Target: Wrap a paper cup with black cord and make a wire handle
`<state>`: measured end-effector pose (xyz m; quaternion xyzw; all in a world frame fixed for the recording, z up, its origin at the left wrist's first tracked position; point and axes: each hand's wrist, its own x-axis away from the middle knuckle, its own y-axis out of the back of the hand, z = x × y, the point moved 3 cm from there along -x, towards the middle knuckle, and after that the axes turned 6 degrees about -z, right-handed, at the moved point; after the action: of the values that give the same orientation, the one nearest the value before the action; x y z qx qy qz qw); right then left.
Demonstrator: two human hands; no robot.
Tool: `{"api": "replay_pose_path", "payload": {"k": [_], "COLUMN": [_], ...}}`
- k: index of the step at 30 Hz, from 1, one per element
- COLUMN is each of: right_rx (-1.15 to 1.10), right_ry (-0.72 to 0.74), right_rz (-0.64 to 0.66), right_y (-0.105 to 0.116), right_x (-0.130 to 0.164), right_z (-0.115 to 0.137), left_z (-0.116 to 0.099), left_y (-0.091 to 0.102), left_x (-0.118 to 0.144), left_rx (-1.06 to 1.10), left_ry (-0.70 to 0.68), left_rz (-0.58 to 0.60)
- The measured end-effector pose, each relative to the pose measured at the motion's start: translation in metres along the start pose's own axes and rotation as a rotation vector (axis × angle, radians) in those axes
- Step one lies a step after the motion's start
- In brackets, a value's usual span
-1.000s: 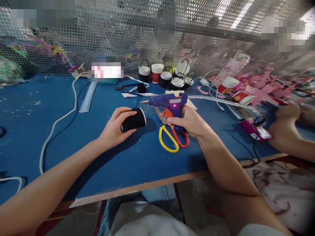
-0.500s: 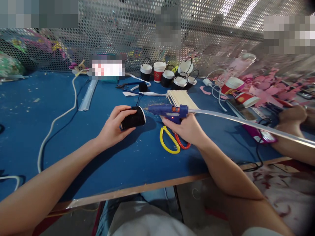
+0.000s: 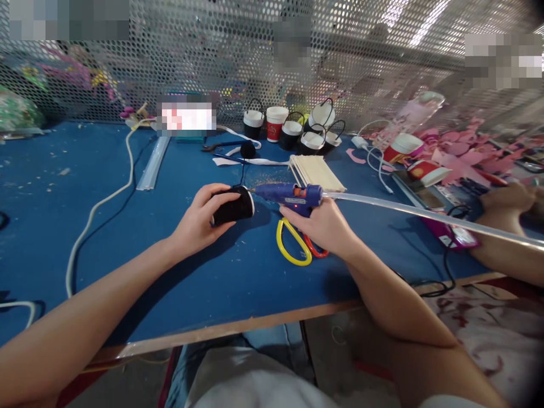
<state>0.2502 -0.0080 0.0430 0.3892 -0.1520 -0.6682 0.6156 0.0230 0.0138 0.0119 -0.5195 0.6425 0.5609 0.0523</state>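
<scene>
My left hand [image 3: 203, 218] is wrapped round a black-covered paper cup [image 3: 234, 208] lying on its side, its white rim facing right. In my right hand [image 3: 323, 224] is a blue glue gun [image 3: 293, 194] with a small light glowing on it. Its nozzle points left and is at the cup's rim; whether it touches I cannot tell. A long clear glue stick [image 3: 395, 207] trails out of the gun's back to the right. Under my right hand lie scissors [image 3: 294, 243] with one yellow and one red handle. A black yarn ball [image 3: 247, 149] sits beyond the cup.
Several black-wrapped cups with handles [image 3: 291, 136] and a red paper cup [image 3: 275, 131] stand at the back. Wooden sticks [image 3: 318, 171] lie behind the gun. Clear glue sticks [image 3: 153, 164] and a white cable [image 3: 96, 212] are on the left. Another person's arm [image 3: 505, 226] rests at the right.
The glue gun has dipped slightly, with its nozzle now closer to the cup's rim. The cup and my left hand have shifted a little to the right.
</scene>
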Motion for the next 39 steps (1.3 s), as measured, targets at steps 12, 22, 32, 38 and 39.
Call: {"api": "replay_pose_path", "payload": {"k": [12, 22, 32, 38, 39], "right_rx": [0.056, 0.067, 0.088, 0.11, 0.106], "right_ry": [-0.022, -0.066, 0.035, -0.001, -0.008], "right_rz": [0.05, 0.075, 0.031, 0.032, 0.039], "right_y": [0.003, 0.003, 0.006, 0.005, 0.005], "right_x": [0.004, 0.006, 0.003, 0.003, 0.003], "right_z": [0.003, 0.006, 0.007, 0.004, 0.002], "left_z": [0.007, 0.021, 0.012, 0.004, 0.003], "left_y": [0.001, -0.005, -0.001, 0.001, 0.0], "left_x": [0.0, 0.003, 0.001, 0.0, 0.0], "left_rx": [0.105, 0.195, 0.149, 0.091, 0.077], "left_ry": [0.141, 0.329, 0.173, 0.081, 0.063], "left_rz": [-0.037, -0.051, -0.043, -0.008, 0.0]}}
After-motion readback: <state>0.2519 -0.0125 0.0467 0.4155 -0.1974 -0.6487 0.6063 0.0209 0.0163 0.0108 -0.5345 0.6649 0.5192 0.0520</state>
